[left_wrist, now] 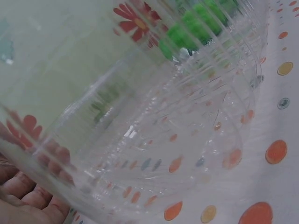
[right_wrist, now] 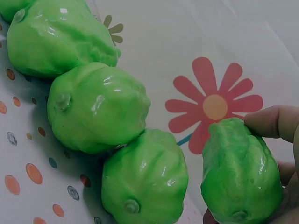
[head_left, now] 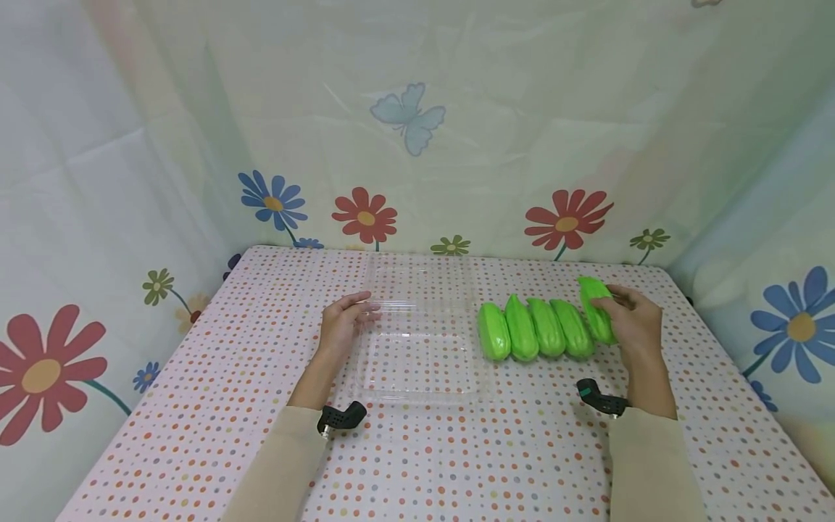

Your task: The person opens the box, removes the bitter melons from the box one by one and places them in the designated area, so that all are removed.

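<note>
My right hand (head_left: 636,322) pinches a bright green ridged gourd (head_left: 592,308) between thumb and fingers, at the right end of a row of similar gourds (head_left: 522,335). In the right wrist view, the held gourd (right_wrist: 240,175) is apart from the nearest one in the row, its small stem nub facing the camera. A clear plastic clamshell box (head_left: 420,397) lies with its lid raised, left of the row. My left hand (head_left: 339,326) is beside the box's left side near the fold. Its loosely bent fingers (left_wrist: 35,196) show by the clear wall; whether they touch it is hard to tell.
The table (head_left: 391,464) wears a white cloth with coloured dots. A flowered curtain (head_left: 313,109) stands behind the table and on both sides. The row of gourds sits close to the box's right edge.
</note>
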`<action>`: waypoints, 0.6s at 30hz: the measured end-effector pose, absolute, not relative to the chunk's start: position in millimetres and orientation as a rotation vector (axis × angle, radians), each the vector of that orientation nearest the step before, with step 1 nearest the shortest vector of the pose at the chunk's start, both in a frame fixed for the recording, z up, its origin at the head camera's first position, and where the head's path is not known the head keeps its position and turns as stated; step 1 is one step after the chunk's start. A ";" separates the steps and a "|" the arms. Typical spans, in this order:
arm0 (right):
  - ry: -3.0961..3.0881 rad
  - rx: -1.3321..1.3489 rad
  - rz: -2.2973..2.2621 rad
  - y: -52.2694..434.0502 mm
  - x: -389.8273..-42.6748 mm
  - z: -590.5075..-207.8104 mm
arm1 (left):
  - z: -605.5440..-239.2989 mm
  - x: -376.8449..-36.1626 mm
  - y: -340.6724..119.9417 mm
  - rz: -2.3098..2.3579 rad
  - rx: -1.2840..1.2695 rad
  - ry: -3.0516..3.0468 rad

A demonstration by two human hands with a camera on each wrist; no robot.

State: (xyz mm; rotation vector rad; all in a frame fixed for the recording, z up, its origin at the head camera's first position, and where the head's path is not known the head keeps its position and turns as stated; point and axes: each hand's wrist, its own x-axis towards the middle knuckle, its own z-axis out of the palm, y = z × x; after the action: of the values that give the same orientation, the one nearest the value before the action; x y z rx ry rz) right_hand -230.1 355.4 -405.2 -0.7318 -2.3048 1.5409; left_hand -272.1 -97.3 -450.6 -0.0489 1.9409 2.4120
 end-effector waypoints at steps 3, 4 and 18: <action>-2.304 -0.736 1.535 357.2 -229.4 -407.0 | -450.8 -272.0 -96.5 2.410 -0.044 1.946; -2.308 -0.735 1.536 357.8 -229.9 -407.5 | -451.0 -272.0 -96.8 2.412 -0.042 1.946; -2.416 -0.723 1.550 366.0 -228.6 -416.8 | -450.3 -271.3 -96.2 2.424 -0.028 1.935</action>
State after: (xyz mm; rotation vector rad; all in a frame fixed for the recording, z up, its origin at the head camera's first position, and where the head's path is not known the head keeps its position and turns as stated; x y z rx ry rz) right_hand -228.6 366.0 -416.8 -0.7225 -2.4159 1.5500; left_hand -271.3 -96.2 -450.3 -0.0279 1.9353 2.4238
